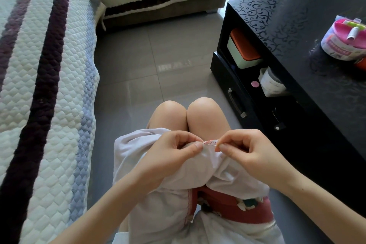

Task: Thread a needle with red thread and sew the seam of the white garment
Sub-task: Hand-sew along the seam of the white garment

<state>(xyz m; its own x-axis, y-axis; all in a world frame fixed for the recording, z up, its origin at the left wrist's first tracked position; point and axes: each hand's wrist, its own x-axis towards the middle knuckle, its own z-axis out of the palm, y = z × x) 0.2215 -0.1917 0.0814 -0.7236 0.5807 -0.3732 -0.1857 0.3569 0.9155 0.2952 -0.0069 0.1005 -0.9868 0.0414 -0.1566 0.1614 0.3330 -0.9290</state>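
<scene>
The white garment [158,200] lies bunched over my lap, its upper edge raised between both hands. My left hand [174,150] pinches the fabric at the seam [210,141], where small red stitches show. My right hand [243,148] pinches the needle [213,145] just right of that spot, fingertips closed on it. A short run of red thread crosses the gap between my two thumbs. A second seam with red stitching [189,204] runs down the garment near my lap. The needle itself is thin and mostly hidden by my fingers.
A black coffee table [297,31] stands to the right, with a pink and white sewing kit container [345,40] on top and boxes on its lower shelf [243,49]. A quilted striped sofa cover [45,77] fills the left. Grey floor tiles [154,61] lie ahead of my knees.
</scene>
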